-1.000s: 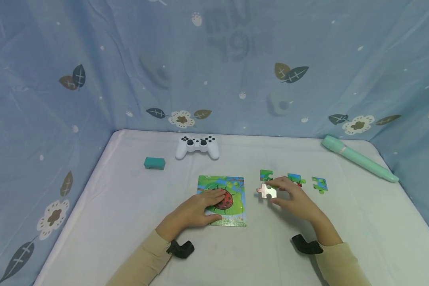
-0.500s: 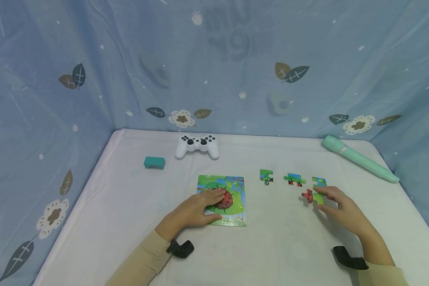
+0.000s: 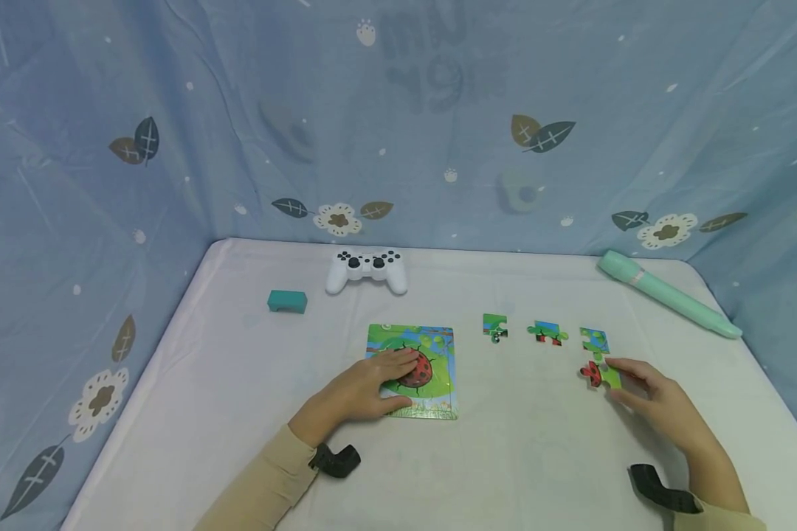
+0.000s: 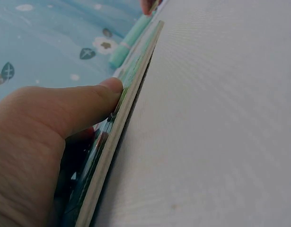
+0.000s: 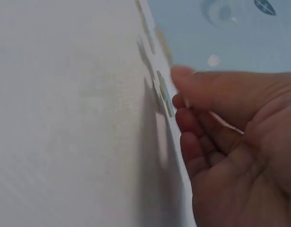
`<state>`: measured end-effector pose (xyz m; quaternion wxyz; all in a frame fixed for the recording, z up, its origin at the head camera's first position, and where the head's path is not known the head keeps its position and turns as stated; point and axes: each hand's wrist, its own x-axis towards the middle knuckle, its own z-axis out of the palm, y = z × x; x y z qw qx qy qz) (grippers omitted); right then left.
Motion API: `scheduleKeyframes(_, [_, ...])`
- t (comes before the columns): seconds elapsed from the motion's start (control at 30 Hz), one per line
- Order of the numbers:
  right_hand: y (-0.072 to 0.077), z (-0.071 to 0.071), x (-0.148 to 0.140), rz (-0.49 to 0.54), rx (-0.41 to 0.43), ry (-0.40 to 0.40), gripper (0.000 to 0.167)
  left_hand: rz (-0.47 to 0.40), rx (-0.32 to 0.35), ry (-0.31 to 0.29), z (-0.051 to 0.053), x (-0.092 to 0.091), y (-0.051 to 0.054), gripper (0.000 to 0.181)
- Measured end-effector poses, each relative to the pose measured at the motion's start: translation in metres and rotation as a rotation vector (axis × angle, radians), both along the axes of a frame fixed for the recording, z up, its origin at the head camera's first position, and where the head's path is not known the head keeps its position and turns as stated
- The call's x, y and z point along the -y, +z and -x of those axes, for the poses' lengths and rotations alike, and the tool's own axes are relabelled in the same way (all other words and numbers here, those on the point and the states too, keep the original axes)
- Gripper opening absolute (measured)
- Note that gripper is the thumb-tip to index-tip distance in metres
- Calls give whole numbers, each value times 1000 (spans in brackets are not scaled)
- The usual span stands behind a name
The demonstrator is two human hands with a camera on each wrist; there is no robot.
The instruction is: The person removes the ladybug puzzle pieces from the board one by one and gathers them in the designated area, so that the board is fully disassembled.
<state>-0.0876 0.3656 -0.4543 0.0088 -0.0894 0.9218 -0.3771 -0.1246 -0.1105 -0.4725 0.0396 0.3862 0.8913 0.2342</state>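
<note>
Ladybug piece (image 3: 595, 375) is now nearer the leafy piece (image 3: 595, 339), apparently extending the layout, right hand (image 3: 667, 413) slightly parted, hold unclear, left hand (image 3: 365, 392) flat on the puzzle (image 3: 432, 377).

A flowered blue cloth (image 3: 398, 147) is screening a white-covered table (image 3: 491, 464) on three sides, curtaining it off like a booth.

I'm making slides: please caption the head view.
Left hand rests on ladybug puzzle board; right hand touches a loose piece.
</note>
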Motion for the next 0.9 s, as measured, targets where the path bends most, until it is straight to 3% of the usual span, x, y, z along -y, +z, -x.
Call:
scheduleKeyframes(0.23, [-9,-2,-1,61,-26,23,43,-22,3,3,-1,0,2,63])
scheduleKeyframes(0.6, [-11,0,2,13,-153,46,46,-13,14,1,0,1,3,63])
scheduleKeyframes(0.9, [-12,-2,3,13,-56,-69,59,-25,18,-12,1,0,0,63])
